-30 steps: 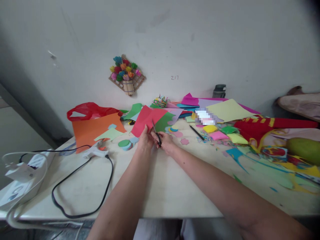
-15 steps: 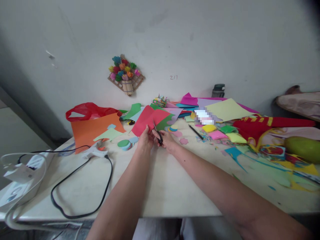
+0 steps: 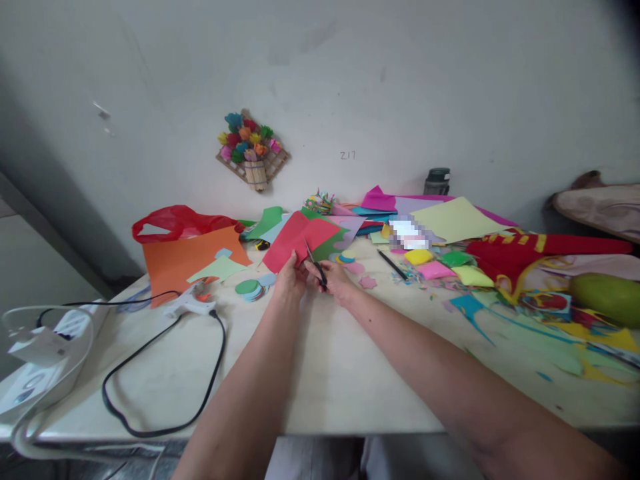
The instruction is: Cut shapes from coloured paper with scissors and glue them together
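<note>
A red sheet of paper (image 3: 300,235) is gripped at its lower edge by my left hand (image 3: 293,275), the thumb lying on top. My right hand (image 3: 336,283) is closed around the black handles of a pair of scissors (image 3: 321,272). The blades point up and to the left, over the lower part of the red sheet. Both hands are close together above the table (image 3: 345,373). Just left of them lies a small pile of green and blue paper circles (image 3: 249,289). A pink paper flower (image 3: 368,282) rests to the right.
A white glue gun (image 3: 187,303) with a black cord and a power strip (image 3: 55,353) are on the left. An orange sheet (image 3: 170,260) lies behind them. To the right are a black pencil (image 3: 393,265), colourful packets (image 3: 435,269), paper scraps (image 3: 470,313) and a green fruit (image 3: 605,298).
The scissors have shifted very slightly in my right hand. Both hands and the red sheet stay in nearly the same place.
</note>
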`<state>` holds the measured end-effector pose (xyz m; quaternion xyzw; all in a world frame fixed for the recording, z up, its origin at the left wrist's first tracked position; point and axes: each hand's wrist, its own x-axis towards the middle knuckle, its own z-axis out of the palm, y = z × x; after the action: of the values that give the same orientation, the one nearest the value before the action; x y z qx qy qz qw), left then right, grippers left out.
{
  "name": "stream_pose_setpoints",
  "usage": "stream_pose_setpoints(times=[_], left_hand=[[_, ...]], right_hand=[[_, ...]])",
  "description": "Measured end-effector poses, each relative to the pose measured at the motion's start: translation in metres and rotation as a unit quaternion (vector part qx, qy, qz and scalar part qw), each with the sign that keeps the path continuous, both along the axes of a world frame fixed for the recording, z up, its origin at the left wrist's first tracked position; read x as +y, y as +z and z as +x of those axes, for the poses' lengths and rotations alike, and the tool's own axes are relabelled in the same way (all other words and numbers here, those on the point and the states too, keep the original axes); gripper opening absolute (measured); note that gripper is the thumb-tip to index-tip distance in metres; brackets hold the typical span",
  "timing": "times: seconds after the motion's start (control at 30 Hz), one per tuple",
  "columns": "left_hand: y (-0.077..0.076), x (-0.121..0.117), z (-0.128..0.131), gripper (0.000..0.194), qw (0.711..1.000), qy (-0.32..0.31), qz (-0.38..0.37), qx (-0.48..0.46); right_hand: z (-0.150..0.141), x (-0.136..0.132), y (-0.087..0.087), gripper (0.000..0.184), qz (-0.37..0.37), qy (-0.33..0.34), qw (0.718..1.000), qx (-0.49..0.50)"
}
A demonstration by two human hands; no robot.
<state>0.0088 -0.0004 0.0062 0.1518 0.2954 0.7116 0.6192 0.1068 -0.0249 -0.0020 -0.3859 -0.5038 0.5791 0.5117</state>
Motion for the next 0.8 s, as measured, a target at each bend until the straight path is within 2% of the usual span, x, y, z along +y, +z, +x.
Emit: stream_pose_setpoints(times=[0.2, 0.37, 0.63, 0.8], left_hand=[[0.0, 0.0, -0.003, 0.011, 1.0, -0.006, 0.004, 0.004], [0.002, -0.001, -0.004, 0.01, 1.0, 0.004, -0.006, 0.001], [0.002, 0.001, -0.005, 0.01, 0.999, 0.034, 0.0, -0.026], [0.002, 0.002, -0.005, 0.01, 0.999, 0.045, -0.006, -0.029]], right_hand=[[0.003, 0.004, -0.004, 0.037, 0.024, 0.009, 1.0, -0.012], [0.007, 0.003, 0.001, 0.036, 0.007, 0.024, 0.999, -0.023], [0.012, 0.014, -0.009, 0.034, 0.009, 0.055, 0.998, -0.036], [0.015, 0.012, -0.005, 0.035, -0.01, 0.069, 0.996, -0.048]])
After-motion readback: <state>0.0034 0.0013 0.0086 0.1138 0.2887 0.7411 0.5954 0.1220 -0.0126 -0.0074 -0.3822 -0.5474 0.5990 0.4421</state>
